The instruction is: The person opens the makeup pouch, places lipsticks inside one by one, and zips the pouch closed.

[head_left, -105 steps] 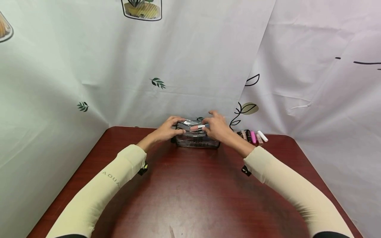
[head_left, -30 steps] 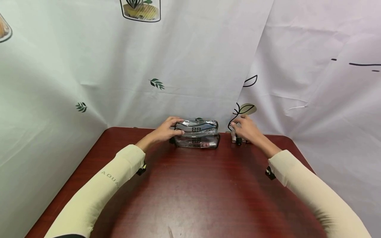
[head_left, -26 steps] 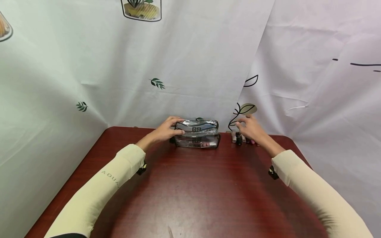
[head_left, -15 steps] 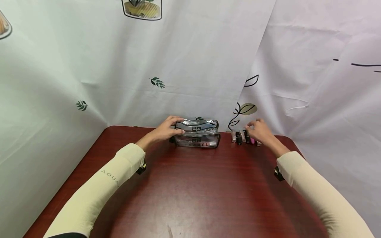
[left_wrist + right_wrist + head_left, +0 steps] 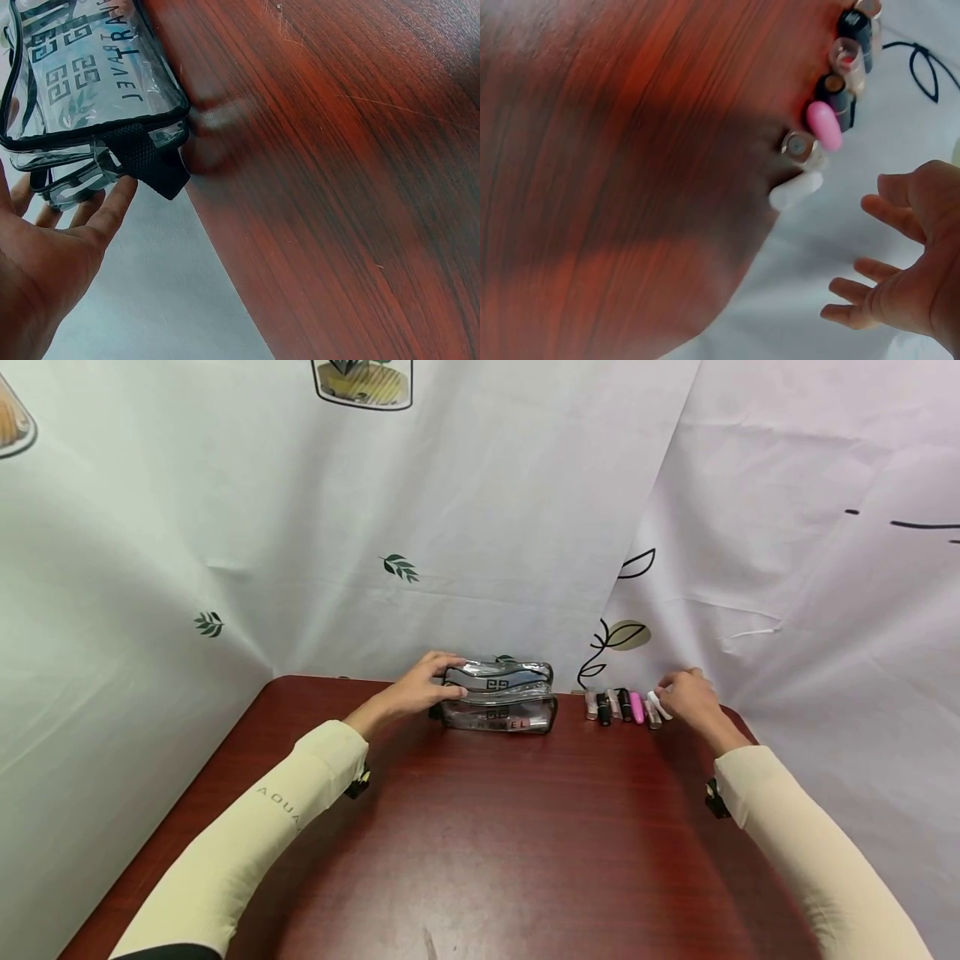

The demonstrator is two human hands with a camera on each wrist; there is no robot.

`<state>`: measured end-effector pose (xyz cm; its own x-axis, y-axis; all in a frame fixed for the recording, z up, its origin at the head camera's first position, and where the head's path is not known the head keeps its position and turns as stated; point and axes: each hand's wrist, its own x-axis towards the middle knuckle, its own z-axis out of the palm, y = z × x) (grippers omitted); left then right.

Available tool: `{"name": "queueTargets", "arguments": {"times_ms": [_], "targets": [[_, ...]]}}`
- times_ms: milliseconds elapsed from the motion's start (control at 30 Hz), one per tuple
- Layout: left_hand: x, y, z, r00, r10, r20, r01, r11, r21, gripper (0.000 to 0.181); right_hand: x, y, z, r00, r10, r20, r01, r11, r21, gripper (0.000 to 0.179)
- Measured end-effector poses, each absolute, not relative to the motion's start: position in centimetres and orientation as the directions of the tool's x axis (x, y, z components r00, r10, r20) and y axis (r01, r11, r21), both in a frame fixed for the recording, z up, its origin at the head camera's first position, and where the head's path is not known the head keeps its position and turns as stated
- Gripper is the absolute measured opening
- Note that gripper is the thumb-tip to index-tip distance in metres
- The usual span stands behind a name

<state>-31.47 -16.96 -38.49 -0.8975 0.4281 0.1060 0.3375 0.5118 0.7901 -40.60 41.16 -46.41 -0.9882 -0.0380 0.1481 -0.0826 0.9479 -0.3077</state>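
Note:
A clear cosmetic bag (image 5: 498, 714) with black trim stands at the table's back edge, a pinkish tube showing through its lower front. My left hand (image 5: 420, 687) holds the bag's left end, thumb in front and fingers behind; in the left wrist view, the fingers reach past the black side tab (image 5: 150, 161). My right hand (image 5: 693, 700) hovers at the right end of a row of lip cosmetics, fingers loosely bent and holding nothing. Nearest to it lies a white tube (image 5: 796, 190), apart from the fingertips in the right wrist view. Beside that are a clear-capped tube (image 5: 801, 148) and a pink tube (image 5: 824, 126).
Further left in the row lie black tubes (image 5: 603, 710) and a clear-capped pale tube (image 5: 591, 705). The reddish-brown wooden table (image 5: 480, 835) stretches towards me. A white printed curtain (image 5: 487, 527) hangs right behind its back edge.
My right hand held a pinkish lip gloss tube over the bag earlier. Without it, that hand has moved right along the row to its white end tube. The left hand stays at the bag.

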Motion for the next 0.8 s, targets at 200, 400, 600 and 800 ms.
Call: {"name": "queueTargets", "arguments": {"times_ms": [200, 400, 600, 800], "targets": [[-31.5, -17.0, -38.4, -0.897, 0.428, 0.107, 0.336, 0.506, 0.794, 0.072, -40.1, 42.3, -46.6, -0.989, -0.017, 0.147, -0.060, 0.954, -0.294, 0.039], [-31.4, -17.0, -38.4, -0.898, 0.427, 0.107, 0.332, 0.499, 0.800, 0.072, -39.1, 41.6, -46.2, -0.995, 0.049, 0.092, 0.018, 0.952, -0.306, 0.037], [-31.4, -17.0, -38.4, -0.898, 0.427, 0.104, 0.333, 0.508, 0.794, 0.072, -38.8, 40.9, -46.4, -0.993, 0.119, 0.012, 0.108, 0.939, -0.326, 0.037], [-31.4, -17.0, -38.5, -0.896, 0.432, 0.105, 0.340, 0.514, 0.787, 0.071, -39.9, 41.8, -47.7, -0.984, 0.168, -0.056, 0.178, 0.929, -0.324, 0.036]]}}
